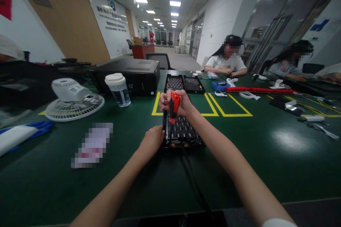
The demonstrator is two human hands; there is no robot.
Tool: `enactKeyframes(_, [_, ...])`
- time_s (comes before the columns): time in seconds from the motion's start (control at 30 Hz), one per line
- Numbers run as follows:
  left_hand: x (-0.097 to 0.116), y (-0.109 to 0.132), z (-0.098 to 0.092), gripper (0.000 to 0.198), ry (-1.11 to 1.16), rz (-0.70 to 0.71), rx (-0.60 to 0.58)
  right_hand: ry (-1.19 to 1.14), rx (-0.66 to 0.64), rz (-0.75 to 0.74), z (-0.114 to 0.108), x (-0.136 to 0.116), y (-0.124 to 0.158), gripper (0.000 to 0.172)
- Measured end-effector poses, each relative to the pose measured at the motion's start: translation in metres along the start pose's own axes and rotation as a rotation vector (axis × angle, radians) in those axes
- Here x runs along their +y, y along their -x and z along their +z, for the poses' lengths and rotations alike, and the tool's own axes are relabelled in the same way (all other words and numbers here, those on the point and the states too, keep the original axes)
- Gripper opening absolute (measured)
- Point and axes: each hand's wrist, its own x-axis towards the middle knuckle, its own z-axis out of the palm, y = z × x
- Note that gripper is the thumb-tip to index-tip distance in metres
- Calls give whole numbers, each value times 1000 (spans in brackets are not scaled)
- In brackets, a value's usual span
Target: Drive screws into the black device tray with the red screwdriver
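Observation:
A black tray-like case (183, 131) with rows of dark rounded cells lies on the green table in front of me, a black strap or cable running from its near edge. My right hand (182, 101) is wrapped round a red and black tool (174, 104), held upright over the case's left part; its lower tip is hard to make out. Against the case's left side rests my left hand (153, 140), fingers curled at the edge and partly hidden. Just beyond stands an open black case (174, 82) with similar cells and a lid.
On the left are a white fan (74, 101), a lidded cup (118, 90), a black box (128, 74) and a blurred flat item (93, 145). Rightward lie a blue tray (220, 85), a red strip (261, 90) and a black pouch (285, 105). People sit at the far right.

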Motion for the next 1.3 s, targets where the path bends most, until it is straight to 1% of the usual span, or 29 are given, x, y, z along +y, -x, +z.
enactKeyframes(0.1, [0, -1, 0, 25, -5, -4, -6, -111, -45, -15, -1, 1, -4, 33])
enactKeyframes(0.2, [0, -1, 1, 24, -4, -23, -5, -197, -124, 26, 0, 1, -8, 32])
enactKeyframes(0.33, [0, -1, 3, 23, -2, -4, 25, -205, -218, 135, 0, 0, -11, 32])
enactKeyframes(0.4, [-1, -1, 3, 23, -2, 18, 34, -195, -259, 163, -1, 1, -11, 33])
enactKeyframes(0.5, [-1, 0, 3, 23, 0, 32, 34, -226, -336, 138, 0, 2, -10, 36])
enactKeyframes(0.6, [-1, 0, 3, 23, -4, 26, 26, -294, -381, 127, 4, 4, -8, 41])
enactKeyframes(0.7, [0, 0, 3, 24, -2, 33, 29, -302, -354, 177, 7, 5, -7, 50])
enactKeyframes(0.83, [0, -1, 3, 24, -4, 26, 24, -255, -249, 201, 8, 7, -6, 56])
enactKeyframes(1.03, [-2, -2, 5, 22, -16, 25, 29, -222, -181, 141, 6, 9, -4, 50])
enactKeyframes(1.17, [-3, -3, 7, 22, -18, 39, 44, -226, -196, 78, 10, 8, -1, 42])
enactKeyframes(1.3, [-2, -2, 7, 22, -38, 22, 50, -211, -215, 30, 17, 7, 2, 37])
